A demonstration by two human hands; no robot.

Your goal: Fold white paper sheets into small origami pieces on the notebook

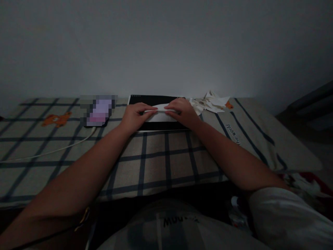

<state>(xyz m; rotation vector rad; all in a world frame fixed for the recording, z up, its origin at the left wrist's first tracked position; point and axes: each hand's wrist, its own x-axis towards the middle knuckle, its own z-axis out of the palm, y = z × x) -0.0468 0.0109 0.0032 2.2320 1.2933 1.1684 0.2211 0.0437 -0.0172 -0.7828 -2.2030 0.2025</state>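
A dim view from above a bed (156,163) covered in a beige sheet with dark checked lines, a plain wall behind it. Both bare arms reach forward to the bed's far edge, near its middle. There a white sheet of paper (161,114) lies on a flat black board (156,100), its long axis running left to right, parallel to the far edge. The left hand (135,116) pinches the paper's left end and the right hand (182,110) pinches the right end, fingers closed on the fold from both sides; the paper lies directly between the two hands, each equally near.

Just right of the board, by the far edge, sits a loose heap of crumpled paper scraps (209,102). Left of the board is a blurred-out object (98,110) with a white cable (52,151) trailing toward the left edge. An orange cartoon animal print (56,119) marks the sheet at far left. Writing on the sheet at right reads partly "world"; the rest is too dim.
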